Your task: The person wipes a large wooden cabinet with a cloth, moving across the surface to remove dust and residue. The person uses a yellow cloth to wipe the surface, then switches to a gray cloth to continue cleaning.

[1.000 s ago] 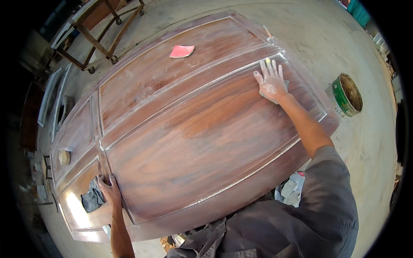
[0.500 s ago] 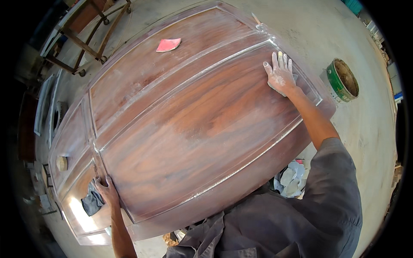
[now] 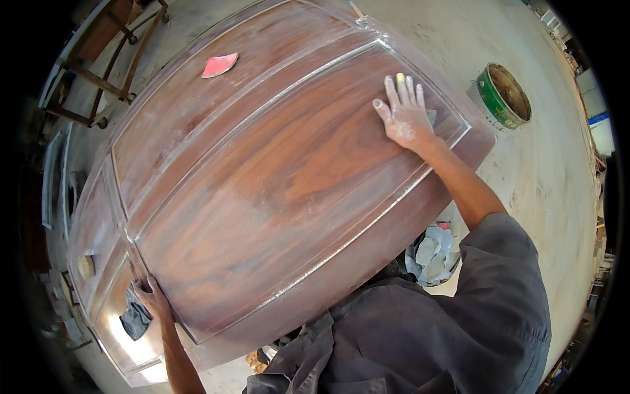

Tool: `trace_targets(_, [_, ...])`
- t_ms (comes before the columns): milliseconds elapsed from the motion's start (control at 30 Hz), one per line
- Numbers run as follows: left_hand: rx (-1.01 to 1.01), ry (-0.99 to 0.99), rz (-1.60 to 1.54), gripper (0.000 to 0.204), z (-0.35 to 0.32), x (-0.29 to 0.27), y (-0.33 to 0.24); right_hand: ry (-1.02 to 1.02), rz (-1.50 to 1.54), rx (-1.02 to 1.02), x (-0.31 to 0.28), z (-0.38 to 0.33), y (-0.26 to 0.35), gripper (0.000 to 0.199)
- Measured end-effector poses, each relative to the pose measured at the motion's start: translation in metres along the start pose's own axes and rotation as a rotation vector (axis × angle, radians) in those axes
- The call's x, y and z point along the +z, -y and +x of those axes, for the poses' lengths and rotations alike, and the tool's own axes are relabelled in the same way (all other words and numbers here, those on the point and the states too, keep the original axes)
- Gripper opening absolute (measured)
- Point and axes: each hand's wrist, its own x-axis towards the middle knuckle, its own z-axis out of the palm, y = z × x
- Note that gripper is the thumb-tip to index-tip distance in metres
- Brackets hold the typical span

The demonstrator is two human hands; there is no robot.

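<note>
The right grip [image 3: 407, 121] lies splayed on the wooden panel [image 3: 275, 197]; I'd press evenly along the grain. Can't tell whether the left grip [image 3: 154, 303] holds the dark cloth [image 3: 134, 322].

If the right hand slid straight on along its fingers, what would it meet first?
Probably the white-dusted groove edging the wooden panel, just beyond the right hand; the exact gap is unclear.

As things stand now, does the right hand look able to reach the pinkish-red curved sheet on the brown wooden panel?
Probably yes, perhaps with some leaning: between the right hand and the pinkish-red curved sheet I see only the brown wooden panel, with nothing standing in the way.
</note>
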Motion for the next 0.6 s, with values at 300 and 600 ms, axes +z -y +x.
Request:
trace_targets(300, [0.006,0.046,-0.005,0.056,-0.002,-0.007,0.018,0.101,0.375,-0.383,-0.047,-0.044,0.101,0.072])
trace_targets(600, [0.035,0.035,-0.003,0.051,0.0,-0.006,0.003,0.117,0.275,-0.271,-0.04,-0.048,0.037,0.069])
